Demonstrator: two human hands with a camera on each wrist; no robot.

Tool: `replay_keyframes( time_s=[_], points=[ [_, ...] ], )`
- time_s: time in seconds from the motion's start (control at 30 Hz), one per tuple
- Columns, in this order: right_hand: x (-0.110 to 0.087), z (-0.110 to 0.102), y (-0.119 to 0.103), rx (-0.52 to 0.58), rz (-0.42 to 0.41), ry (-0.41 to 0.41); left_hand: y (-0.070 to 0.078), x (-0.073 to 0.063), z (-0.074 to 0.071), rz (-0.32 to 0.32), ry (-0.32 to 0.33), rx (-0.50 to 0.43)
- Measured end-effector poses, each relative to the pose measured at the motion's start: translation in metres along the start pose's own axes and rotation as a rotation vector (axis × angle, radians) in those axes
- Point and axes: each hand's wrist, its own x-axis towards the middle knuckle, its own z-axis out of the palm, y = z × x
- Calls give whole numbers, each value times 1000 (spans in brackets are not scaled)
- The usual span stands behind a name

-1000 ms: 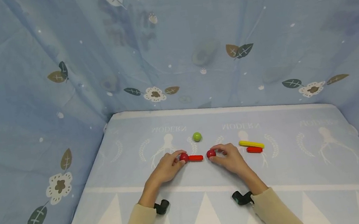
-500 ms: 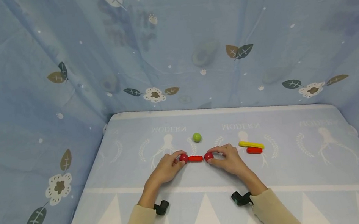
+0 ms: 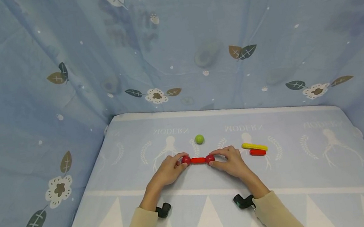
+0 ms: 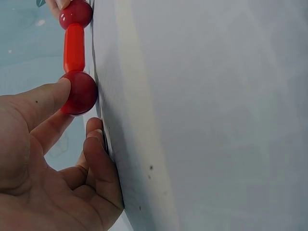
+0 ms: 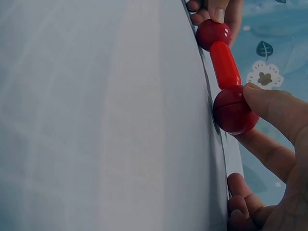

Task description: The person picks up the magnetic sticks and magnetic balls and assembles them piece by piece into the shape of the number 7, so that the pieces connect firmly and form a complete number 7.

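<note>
Left hand [image 3: 169,170]: grip narrow, thumb and finger pinching the left ball [image 3: 186,160], a red one. Right hand [image 3: 233,163]: likewise narrow, pinching the right ball [image 3: 210,159], also red. In both wrist views the remaining fingers of the hand are curled in beside the table surface.

Red stick [image 3: 198,160] lies between the two balls, one ball meeting each end; the three form a line running left to right, low over the middle of the table [image 3: 205,183]. Whether the stick itself touches the table: cannot tell. How deep its ends sit in the balls: cannot tell either.

Green ball [image 3: 199,139] sits on the table on the far side of the red stick, apart from both hands. To the right of the right hand, yellow stick [image 3: 254,146] lies slightly slanted, its right end nearer. Second red stick [image 3: 257,152] is just beside it on the near side; contact between the two not certain. Patterned blue cloth [image 3: 176,44] hangs beyond the table's far edge and along its left.
</note>
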Motion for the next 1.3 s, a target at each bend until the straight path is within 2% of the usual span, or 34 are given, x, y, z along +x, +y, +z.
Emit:
replay_keyframes(
  time_s=[0.4,0.67,0.83,1.07,1.3],
  points=[
    [0,-4,1,-11,4,-13,-2,2,1,20,11,-1],
    [-11,-22,-1,36,46,-6,-2,3,2,25,14,1],
    [-21,-37,2,25,29,2,-3,3,2,12,11,0],
    [-39,-64,10,11,-18,82,-3,3,1,2,-1,6],
    [-49,-91,29,-101,-56,195,-3,2,1,-15,-6,5]
  ],
)
